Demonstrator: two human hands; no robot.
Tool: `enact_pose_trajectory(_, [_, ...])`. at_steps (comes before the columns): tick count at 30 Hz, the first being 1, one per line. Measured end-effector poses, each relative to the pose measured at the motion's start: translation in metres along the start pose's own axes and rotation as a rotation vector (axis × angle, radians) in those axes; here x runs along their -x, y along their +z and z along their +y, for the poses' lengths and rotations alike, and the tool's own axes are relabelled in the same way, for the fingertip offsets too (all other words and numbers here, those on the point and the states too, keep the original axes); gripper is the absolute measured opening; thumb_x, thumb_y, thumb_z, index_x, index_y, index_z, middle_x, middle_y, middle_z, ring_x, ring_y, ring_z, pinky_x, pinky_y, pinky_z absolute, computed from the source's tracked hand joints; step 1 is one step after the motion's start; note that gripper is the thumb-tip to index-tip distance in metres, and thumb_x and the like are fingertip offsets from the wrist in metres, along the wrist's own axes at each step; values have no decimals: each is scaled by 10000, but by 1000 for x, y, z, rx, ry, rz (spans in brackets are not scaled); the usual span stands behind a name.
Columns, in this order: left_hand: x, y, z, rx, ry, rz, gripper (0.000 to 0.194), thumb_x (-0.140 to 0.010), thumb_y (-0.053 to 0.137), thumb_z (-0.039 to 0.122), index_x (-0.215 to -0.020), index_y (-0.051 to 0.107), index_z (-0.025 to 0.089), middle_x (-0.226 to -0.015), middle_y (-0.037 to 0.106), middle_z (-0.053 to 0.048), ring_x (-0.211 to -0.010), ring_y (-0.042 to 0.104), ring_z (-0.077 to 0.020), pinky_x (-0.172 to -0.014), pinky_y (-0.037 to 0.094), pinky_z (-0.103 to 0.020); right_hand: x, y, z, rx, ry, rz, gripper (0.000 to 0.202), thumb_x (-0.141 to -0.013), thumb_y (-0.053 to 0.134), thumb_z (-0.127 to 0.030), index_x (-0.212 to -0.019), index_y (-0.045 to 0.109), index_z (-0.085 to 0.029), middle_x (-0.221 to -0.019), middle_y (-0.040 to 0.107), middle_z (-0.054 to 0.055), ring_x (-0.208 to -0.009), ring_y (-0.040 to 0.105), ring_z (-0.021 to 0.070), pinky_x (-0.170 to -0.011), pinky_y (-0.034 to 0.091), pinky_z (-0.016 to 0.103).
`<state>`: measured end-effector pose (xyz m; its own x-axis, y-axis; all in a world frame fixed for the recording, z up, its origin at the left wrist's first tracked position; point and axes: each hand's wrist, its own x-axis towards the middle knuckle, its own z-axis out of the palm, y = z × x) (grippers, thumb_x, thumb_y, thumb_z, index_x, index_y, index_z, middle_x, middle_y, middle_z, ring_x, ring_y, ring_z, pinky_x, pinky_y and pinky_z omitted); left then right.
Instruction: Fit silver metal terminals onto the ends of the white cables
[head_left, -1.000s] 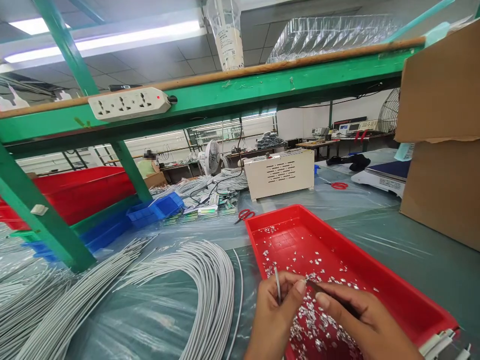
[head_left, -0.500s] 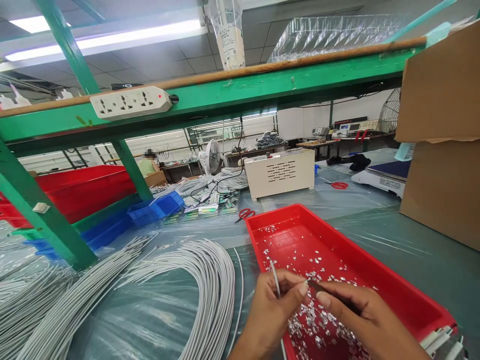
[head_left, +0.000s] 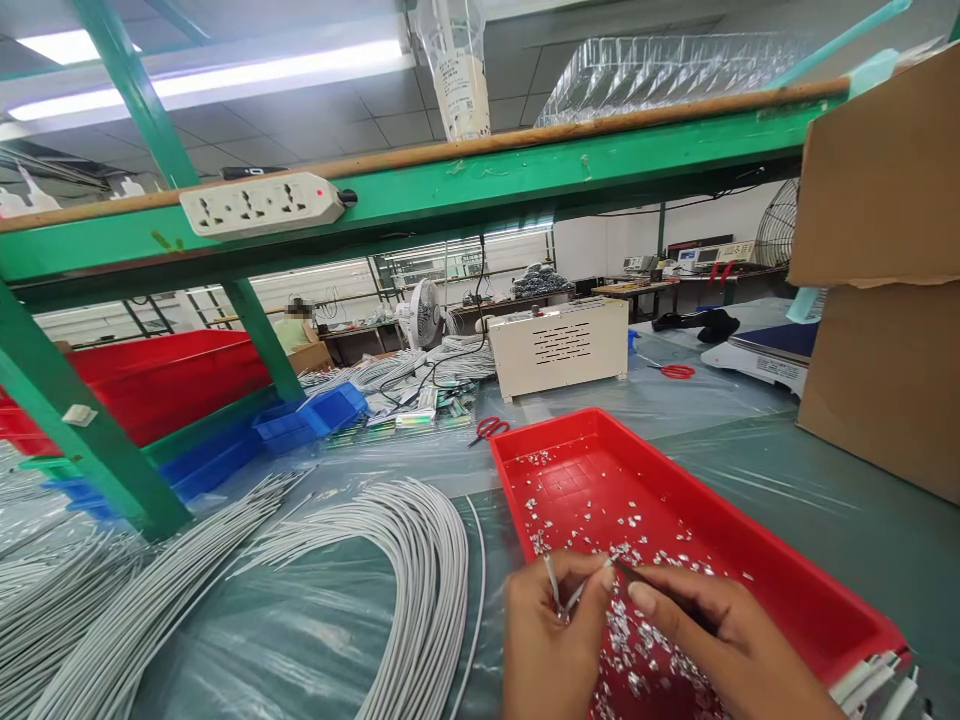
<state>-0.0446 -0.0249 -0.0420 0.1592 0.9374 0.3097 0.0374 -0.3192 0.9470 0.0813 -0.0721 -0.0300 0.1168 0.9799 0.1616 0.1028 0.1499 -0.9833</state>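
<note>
Over red tray: left hand pinches grey cable, right hand closed round dark tool; apparently working cable tip; steadiness needed next.

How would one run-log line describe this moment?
left hand: pinching grey cable | right hand: holding dark slim object | hands: close together | beneath: red tray, silvery scraps | alongside: bent cable bundle

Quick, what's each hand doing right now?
Left hand: closed, pinching a grey cable.
Right hand: closed around a dark tool, mostly hidden; type unclear.
</note>
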Motion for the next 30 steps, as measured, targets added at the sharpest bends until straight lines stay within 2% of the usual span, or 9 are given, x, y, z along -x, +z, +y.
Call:
enact_pose_trajectory(3, [-1, 3, 2, 184, -128, -59, 174, -672, 625, 281, -631, 642, 113, -515, 601, -26, -399, 464, -89, -398, 349, -182, -1, -3, 3, 1, 2, 51, 233, -694, 636, -328, -892, 695, -222, -835, 703, 24, -786, 611, 230, -696, 473, 265])
enact_pose_trajectory(7, [1, 7, 3, 218, -174, -24, 159, -636, 655, 268, -630, 650, 109, -530, 626, -38, -388, 489, -89, -401, 380, -174, -3, -4, 8, -70, 61, 158, 221, -568, 737, -256, -780, 703, -204, -660, 688, -9, -651, 609, 194, -585, 470, 214])
enact_pose_trajectory(9, [4, 8, 3, 191, -143, -10, 149, -630, 658, 268, -637, 667, 119, -537, 642, -47, -406, 511, -108, -410, 408, -185, -3, -1, 10, -136, 64, 224, 186, -560, 737, -290, -714, 699, -195, -598, 674, -16, -591, 596, 176, -549, 461, 211])
enact_pose_trajectory(13, [10, 9, 2, 15, 21, 28, 114, -649, 644, 263, -651, 697, 163, -589, 677, -67, -477, 568, -167, -463, 450, -229, -1, 6, 10, -242, 68, 310, 164, -516, 756, -286, -614, 678, -180, -578, 670, -14, -595, 593, 171, -569, 457, 212])
enact_pose_trajectory(16, [11, 9, 0, -75, 116, 55, 81, -663, 633, 233, -658, 708, 204, -638, 696, -65, -555, 609, -208, -558, 474, -271, 0, 7, 9, -214, 92, 321, 195, -506, 759, -299, -629, 678, -171, -597, 668, 5, -596, 585, 182, -559, 452, 232])
enact_pose_trajectory(19, [11, 8, -3, -147, 147, 43, 89, -680, 618, 228, -679, 707, 225, -675, 704, -58, -607, 631, -229, -610, 482, -293, 0, 5, 9, -209, 91, 326, 203, -538, 739, -339, -645, 678, -179, -584, 657, 3, -578, 572, 175, -549, 444, 234])
enact_pose_trajectory(25, [12, 8, -5, -139, 179, 3, 93, -694, 608, 222, -699, 701, 220, -689, 706, -41, -620, 641, -206, -600, 491, -259, -2, 2, 8, -265, 102, 236, 133, -517, 756, -228, -624, 686, -194, -578, 659, -12, -589, 571, 166, -563, 438, 212])
enact_pose_trajectory(30, [14, 10, -6, -98, 102, 4, 95, -678, 623, 270, -690, 700, 215, -673, 699, -56, -566, 608, -202, -542, 465, -255, -1, 2, 5, -250, 74, 283, 123, -523, 743, -260, -591, 679, -179, -529, 623, -15, -528, 537, 143, -524, 410, 208])
